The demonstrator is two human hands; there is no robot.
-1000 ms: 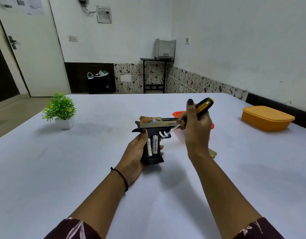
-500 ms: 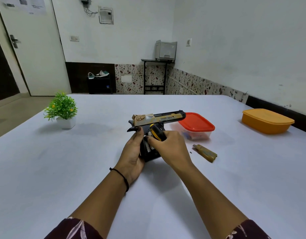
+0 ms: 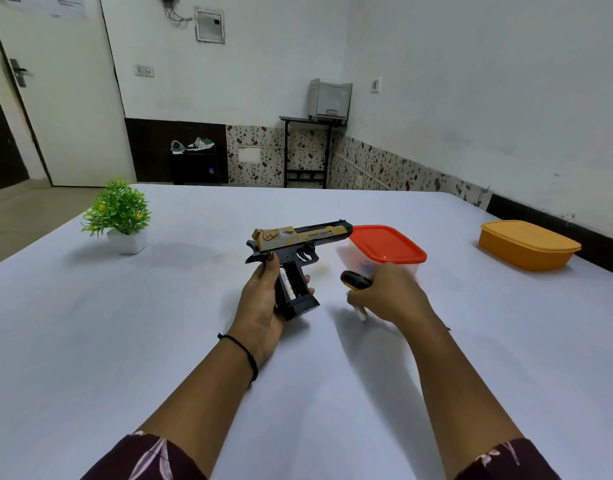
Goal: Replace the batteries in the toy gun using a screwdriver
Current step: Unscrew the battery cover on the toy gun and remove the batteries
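Note:
My left hand grips the black and tan toy gun by its handle, barrel pointing right, just above the white table. The handle's battery compartment is uncovered and one white battery shows inside, with a vacant slot beside it. To the right of the gun, my right hand is closed around the yellow and black screwdriver. A second white battery sticks out below its fingers. The screwdriver's shaft is hidden.
A clear box with a red lid stands right behind my right hand. An orange lidded box sits at the far right near the wall. A small potted plant stands at the left.
My right hand went from the gun's trigger area down to the handle, then pulled away to the right holding the screwdriver and a battery. One battery remains in the compartment where two showed.

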